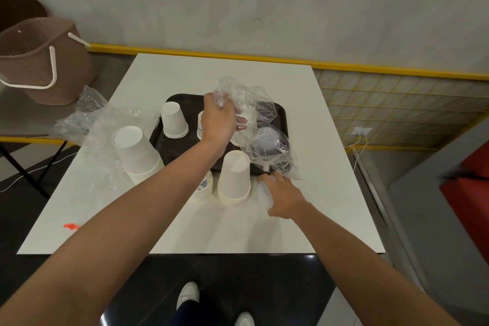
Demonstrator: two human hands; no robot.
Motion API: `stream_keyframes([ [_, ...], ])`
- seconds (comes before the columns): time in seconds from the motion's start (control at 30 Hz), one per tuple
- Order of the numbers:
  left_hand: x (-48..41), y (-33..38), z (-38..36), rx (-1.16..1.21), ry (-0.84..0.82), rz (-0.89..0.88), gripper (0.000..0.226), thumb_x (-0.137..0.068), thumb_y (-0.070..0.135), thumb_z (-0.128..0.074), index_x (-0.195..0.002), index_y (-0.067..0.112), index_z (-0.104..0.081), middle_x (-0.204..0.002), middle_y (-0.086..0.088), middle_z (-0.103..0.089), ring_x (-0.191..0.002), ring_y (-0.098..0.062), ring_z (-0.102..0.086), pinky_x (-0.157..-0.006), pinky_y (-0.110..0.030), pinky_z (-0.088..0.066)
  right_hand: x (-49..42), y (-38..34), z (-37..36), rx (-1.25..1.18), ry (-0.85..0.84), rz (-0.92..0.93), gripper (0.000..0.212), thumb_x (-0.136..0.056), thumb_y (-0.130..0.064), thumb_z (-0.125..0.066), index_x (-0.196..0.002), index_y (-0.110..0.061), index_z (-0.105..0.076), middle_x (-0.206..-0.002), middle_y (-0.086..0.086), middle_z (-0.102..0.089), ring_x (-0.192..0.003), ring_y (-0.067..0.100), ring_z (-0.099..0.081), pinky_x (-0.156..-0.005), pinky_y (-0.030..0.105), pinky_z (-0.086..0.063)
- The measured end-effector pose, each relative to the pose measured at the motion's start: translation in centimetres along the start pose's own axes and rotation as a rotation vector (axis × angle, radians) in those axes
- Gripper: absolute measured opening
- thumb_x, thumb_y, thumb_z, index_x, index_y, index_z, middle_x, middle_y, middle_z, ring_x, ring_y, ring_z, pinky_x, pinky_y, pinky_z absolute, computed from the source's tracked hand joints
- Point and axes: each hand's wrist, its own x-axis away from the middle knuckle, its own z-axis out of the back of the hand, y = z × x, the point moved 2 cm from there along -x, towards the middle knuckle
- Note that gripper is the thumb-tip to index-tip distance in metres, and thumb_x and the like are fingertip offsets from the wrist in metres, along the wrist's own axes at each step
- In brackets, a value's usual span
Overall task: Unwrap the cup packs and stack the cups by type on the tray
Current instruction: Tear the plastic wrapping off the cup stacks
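Task is partway, roughly mid to late by my guess. White table [304,219] holds a dark tray [169,147] at centre-far, and only a little is stacked on it. There is a small plain white stack [174,120] at the tray's left and a patterned cup [199,127] just right of it, mostly hidden behind the left hand. Anything else on the tray is masked by plastic.

Still off the tray:
- Big white stack [136,152], on the table left of the tray.
- Tall white stack [234,180], at the tray's near edge.
- Patterned stack [203,188], just left of the tall one and part hidden by the forearm.

Loose wrappers [90,119] lie discarded at the table's left edge, so those packs look opened.

Current wrapper [254,103] is clear, crinkled film, bunched at the top and hanging open over the tray's right half. A pale round shape shows through the film; can't tell if it's a cup inside or behind it.

Left hand [218,119] is clenched around the bunched top of the wrapper, held above the tray. Right hand [287,200] is near-right on the table with fingers curled over frosted cups [264,194] lying on their side, apparently grasping them.

Left to do: drop the film, then move all the off-tray stacks on by type.
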Motion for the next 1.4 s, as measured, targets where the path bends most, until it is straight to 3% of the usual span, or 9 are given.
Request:
stream_keyframes([
  [0.13,-0.4,-0.4,-0.4,-0.061,-0.022,-0.032,0.017,-0.099,0.018,-0.037,-0.113,0.009,-0.041,-0.078,-0.001,-0.056,-0.050,0.000,-0.058,-0.039,-0.007,-0.040,-0.2,0.0,0.2,-0.003,-0.041,-0.007,0.081,-0.074,-0.011,-0.065,-0.141,-0.028,-0.023,-0.130,0.001,-0.046,-0.111,0.026,-0.053,-0.076,0.030,-0.044],
  [0.3,-1.6,-1.7,-0.9,-0.120,-0.049,-0.004,0.037,-0.099,0.027,-0.035,-0.114,-0.003,-0.051,-0.071,0.003,-0.057,-0.062,-0.009,-0.054,-0.039,-0.011,-0.040,-0.3,0.1,0.3,0.021,-0.016,-0.028,0.083,-0.075,-0.013,-0.064,-0.143,-0.028,-0.019,-0.150,0.000,-0.026,-0.136,0.024,-0.030,-0.086,0.030,-0.045],
  [0.53,-2.1,-1.8,-1.6,-0.122,-0.075,0.013,0.032,-0.100,0.029,-0.036,-0.118,0.005,-0.049,-0.077,0.006,-0.058,-0.065,-0.008,-0.054,-0.051,-0.018,-0.047,-0.6,0.4,0.1,-0.022,-0.051,-0.053,0.082,-0.078,-0.023,-0.066,-0.145,-0.027,-0.019,-0.139,-0.003,-0.046,-0.119,0.025,-0.051,-0.086,0.030,-0.045],
  [0.7,-2.4,-1.8,-1.8,-0.138,-0.052,0.010,0.034,-0.099,0.032,-0.036,-0.117,0.006,-0.048,-0.078,0.004,-0.063,-0.066,-0.013,-0.052,-0.058,-0.026,-0.041,-0.5,0.9,0.0,-0.116,-0.032,-0.041,0.102,-0.070,-0.040,-0.076,-0.148,-0.030,-0.012,-0.155,-0.003,-0.021,-0.141,0.024,-0.024,-0.103,0.035,-0.039],
  [0.97,-2.5,-1.2,-1.7,-0.148,-0.032,-0.002,0.033,-0.100,0.026,-0.034,-0.122,0.005,-0.047,-0.079,0.002,-0.060,-0.051,-0.006,-0.047,-0.042,-0.017,-0.038,0.1,1.3,3.2,-0.205,0.176,-0.059,0.097,-0.055,-0.066,-0.076,-0.133,-0.024,-0.037,-0.140,0.001,-0.039,-0.131,0.022,-0.034,-0.106,0.036,-0.034],
  [1.1,-2.2,-0.9,-1.0,-0.167,-0.023,-0.046,0.027,-0.099,0.014,-0.038,-0.125,0.006,-0.041,-0.082,0.004,-0.053,-0.066,-0.005,-0.049,-0.041,-0.005,-0.038,0.5,0.0,6.3,-0.455,0.437,0.069,0.083,-0.050,-0.065,-0.079,-0.122,-0.034,-0.053,-0.133,-0.003,-0.043,-0.125,0.017,-0.037,-0.103,0.039,-0.039],
  [1.23,-2.5,-0.5,0.2,-0.313,0.017,-0.126,0.029,-0.095,0.009,-0.043,-0.124,0.008,-0.039,-0.099,-0.003,-0.052,-0.083,-0.017,-0.053,-0.070,-0.024,-0.043,0.6,-2.0,9.5,-0.752,0.492,0.206,0.053,-0.062,-0.032,-0.087,-0.097,-0.010,-0.055,-0.104,0.022,-0.057,-0.089,0.022,-0.055,-0.074,0.037,-0.051],
  [1.3,-3.0,-0.3,0.7,-0.342,0.024,-0.178,0.031,-0.094,0.006,-0.046,-0.124,0.010,-0.040,-0.101,-0.003,-0.054,-0.086,-0.018,-0.054,-0.076,-0.027,-0.045,0.5,-3.0,10.5,-0.962,0.371,0.189,0.064,-0.068,-0.027,-0.084,-0.112,-0.027,-0.038,-0.119,0.010,-0.053,-0.102,0.015,-0.055,-0.081,0.023,-0.048],
  [1.4,-3.4,0.3,1.3,-0.383,-0.033,-0.272,0.030,-0.091,0.005,-0.050,-0.120,0.012,-0.046,-0.100,-0.001,-0.056,-0.087,-0.017,-0.057,-0.076,-0.027,-0.048,-0.9,-4.6,11.3,-1.088,0.301,0.151,0.078,-0.073,-0.038,-0.077,-0.133,-0.027,-0.028,-0.121,-0.007,-0.055,-0.109,0.012,-0.056,-0.088,0.027,-0.050],
])
